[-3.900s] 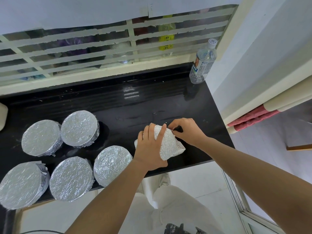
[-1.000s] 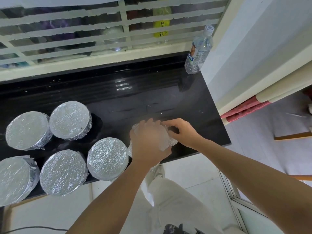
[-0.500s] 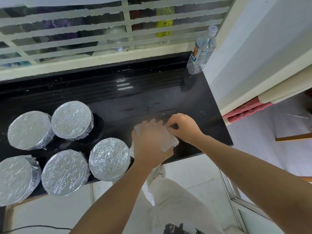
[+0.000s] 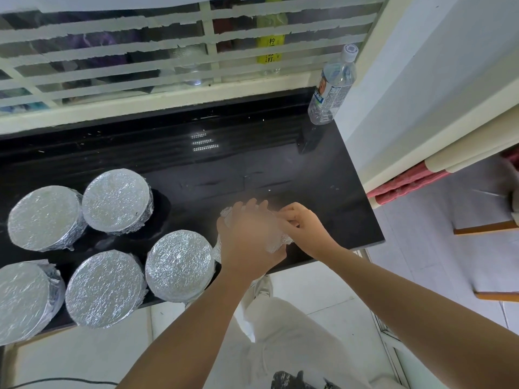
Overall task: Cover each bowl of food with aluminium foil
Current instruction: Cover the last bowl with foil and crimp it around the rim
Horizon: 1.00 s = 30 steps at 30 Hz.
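Peering through blur, we see our left hand (image 4: pixel 250 240) cupped round the foil-wrapped bowl (image 4: pixel 284 241), hiding most of it at five o'clock on the black counter (image 4: pixel 280 164), while our right hand (image 4: pixel 304 228) pinches its three o'clock edge, five covered bowls (image 4: pixel 179 265) standing toward eight o'clock, one cut off.

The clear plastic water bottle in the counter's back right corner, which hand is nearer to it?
Right. The right hand is in front of the clear plastic water bottle, slightly to its left; the left hand lies farther left, beside the right hand.
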{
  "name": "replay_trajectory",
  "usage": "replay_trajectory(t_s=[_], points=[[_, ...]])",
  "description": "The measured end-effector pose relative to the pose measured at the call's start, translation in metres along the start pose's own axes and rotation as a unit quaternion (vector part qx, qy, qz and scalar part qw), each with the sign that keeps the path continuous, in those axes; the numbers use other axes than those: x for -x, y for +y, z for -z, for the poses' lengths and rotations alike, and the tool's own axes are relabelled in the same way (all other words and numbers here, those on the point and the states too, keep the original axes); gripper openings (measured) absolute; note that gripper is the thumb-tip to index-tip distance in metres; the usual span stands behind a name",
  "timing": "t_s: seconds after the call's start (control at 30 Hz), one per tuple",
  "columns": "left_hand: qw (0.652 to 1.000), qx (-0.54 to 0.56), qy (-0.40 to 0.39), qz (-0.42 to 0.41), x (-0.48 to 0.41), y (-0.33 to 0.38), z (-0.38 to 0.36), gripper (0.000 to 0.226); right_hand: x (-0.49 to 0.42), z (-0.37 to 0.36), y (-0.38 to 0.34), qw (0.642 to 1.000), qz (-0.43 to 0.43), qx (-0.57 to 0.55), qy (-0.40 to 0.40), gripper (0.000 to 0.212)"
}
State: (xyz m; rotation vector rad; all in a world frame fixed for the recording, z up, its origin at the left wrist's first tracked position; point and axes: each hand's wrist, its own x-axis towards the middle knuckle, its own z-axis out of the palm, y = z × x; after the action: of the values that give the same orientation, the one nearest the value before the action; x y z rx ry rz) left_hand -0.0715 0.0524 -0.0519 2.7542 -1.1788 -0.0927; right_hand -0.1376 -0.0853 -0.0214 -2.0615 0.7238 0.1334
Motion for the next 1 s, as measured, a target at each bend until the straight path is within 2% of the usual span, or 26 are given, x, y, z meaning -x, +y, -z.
replay_trajectory(t_s=[0.13, 0.33, 0.5, 0.57, 0.77, 1.0], points=[[1.0, 0.004, -0.002, 0.004, -0.001, 0.001, 0.001, 0.091, 0.003, -0.009, 0.001, 0.999, -0.007, 0.025, 0.025, 0.025], [0.996, 0.033, 0.006, 0.077, -0.003, 0.01, 0.005, 0.108, -0.011, -0.004, -0.008, 0.999, 0.024, 0.04, 0.012, 0.027], [0.981, 0.074, -0.012, 0.176, 0.003, 0.029, 0.008, 0.117, -0.023, 0.009, -0.017, 0.997, 0.035, 0.056, -0.05, 0.027], [0.978, 0.078, -0.02, 0.192, 0.005, 0.034, 0.008, 0.121, -0.029, 0.012, -0.023, 0.993, 0.05, 0.069, -0.082, 0.026], [0.997, 0.043, -0.012, 0.07, 0.001, 0.021, 0.009, 0.109, -0.037, 0.011, -0.028, 0.988, 0.075, 0.093, -0.098, 0.022], [0.999, 0.043, -0.009, 0.033, 0.003, 0.016, 0.005, 0.102, -0.032, 0.021, -0.01, 0.996, 0.022, -0.002, -0.087, 0.032]])
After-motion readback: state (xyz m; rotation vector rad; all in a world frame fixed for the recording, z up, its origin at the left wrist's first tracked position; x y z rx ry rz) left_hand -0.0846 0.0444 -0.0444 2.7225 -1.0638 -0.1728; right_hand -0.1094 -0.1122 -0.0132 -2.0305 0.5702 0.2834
